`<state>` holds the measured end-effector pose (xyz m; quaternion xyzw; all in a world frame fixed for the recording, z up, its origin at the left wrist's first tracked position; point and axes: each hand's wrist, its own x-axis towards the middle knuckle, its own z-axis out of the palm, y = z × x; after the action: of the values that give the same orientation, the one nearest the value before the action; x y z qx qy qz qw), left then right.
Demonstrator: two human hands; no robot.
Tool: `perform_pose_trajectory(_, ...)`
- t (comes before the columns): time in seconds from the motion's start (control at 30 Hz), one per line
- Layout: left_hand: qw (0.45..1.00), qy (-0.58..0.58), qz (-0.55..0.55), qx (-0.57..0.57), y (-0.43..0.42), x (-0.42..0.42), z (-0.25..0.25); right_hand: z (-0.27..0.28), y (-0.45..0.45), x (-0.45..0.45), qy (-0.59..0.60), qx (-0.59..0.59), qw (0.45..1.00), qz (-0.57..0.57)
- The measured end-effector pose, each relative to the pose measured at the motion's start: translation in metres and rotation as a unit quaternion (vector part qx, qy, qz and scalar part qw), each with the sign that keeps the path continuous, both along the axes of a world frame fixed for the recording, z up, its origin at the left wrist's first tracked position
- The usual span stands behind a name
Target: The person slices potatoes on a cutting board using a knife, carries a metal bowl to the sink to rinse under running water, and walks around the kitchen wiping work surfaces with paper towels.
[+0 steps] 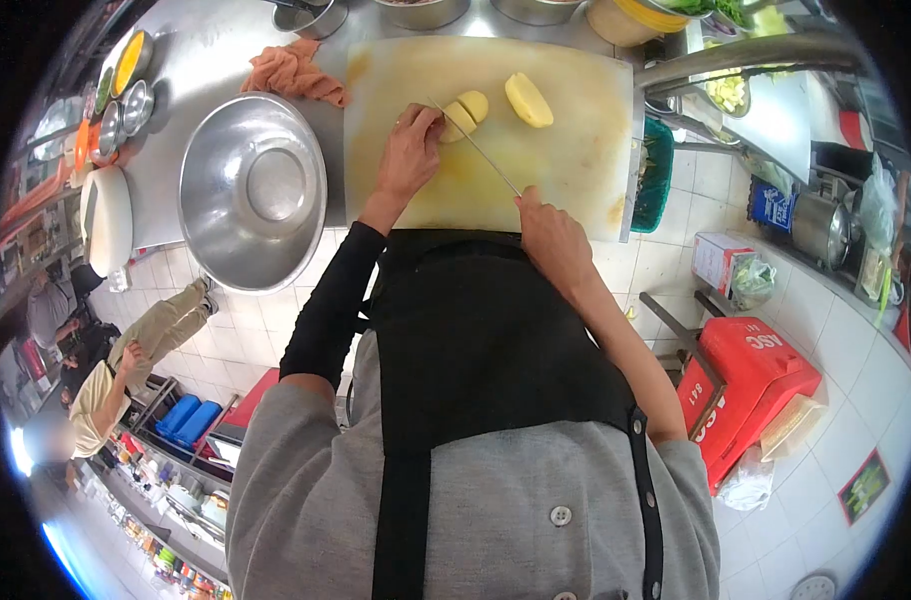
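Observation:
A peeled, pale yellow potato (459,123) lies on the white cutting board (556,170), with a cut piece (474,104) at its far right end. My left hand (412,155) grips the near left part of this potato with bent fingers. My right hand (556,238) is closed round the handle of a knife (488,158). The long thin blade slants up and left across the potato, close to my left fingertips. How deep the edge sits in it I cannot tell. Another potato piece (529,100), cut flat on one side, rests apart to the right.
A large steel bowl (211,190) stands left of the board, overhanging the counter's edge. Behind it lies a crumpled orange cloth (294,75). A green bin (656,180) is beside the board's right edge. Red crates (751,370) stand on the right; another person (126,370) is at the left.

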<state>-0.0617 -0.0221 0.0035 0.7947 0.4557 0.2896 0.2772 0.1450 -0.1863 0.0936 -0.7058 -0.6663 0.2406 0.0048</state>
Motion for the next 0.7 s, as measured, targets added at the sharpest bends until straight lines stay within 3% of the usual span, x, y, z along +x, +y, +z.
perform_pose_trajectory(0.07,0.999,-0.023,0.018,-0.015,-0.003,0.002,0.000,-0.007,0.001,-0.004,0.010,0.017,1.000,-0.009)
perform_pose_trajectory(0.23,0.999,-0.011,0.045,0.014,0.003,0.007,-0.016,-0.097,0.018,-0.014,0.042,0.121,0.992,-0.004)
perform_pose_trajectory(0.33,0.997,0.051,0.049,0.018,-0.008,-0.003,-0.010,-0.086,0.026,0.007,0.121,0.083,0.989,0.000)
perform_pose_trajectory(0.53,0.982,0.148,-0.006,0.116,-0.005,0.033,0.018,-0.056,0.000,0.031,0.171,0.090,0.966,-0.171)
perform_pose_trajectory(0.6,0.954,0.258,-0.065,0.139,-0.002,0.045,0.005,-0.060,-0.010,0.040,0.183,0.118,0.949,-0.229)
perform_pose_trajectory(0.7,0.936,0.314,-0.073,0.141,0.012,0.053,-0.014,-0.071,-0.024,0.052,0.242,0.182,0.908,-0.289)
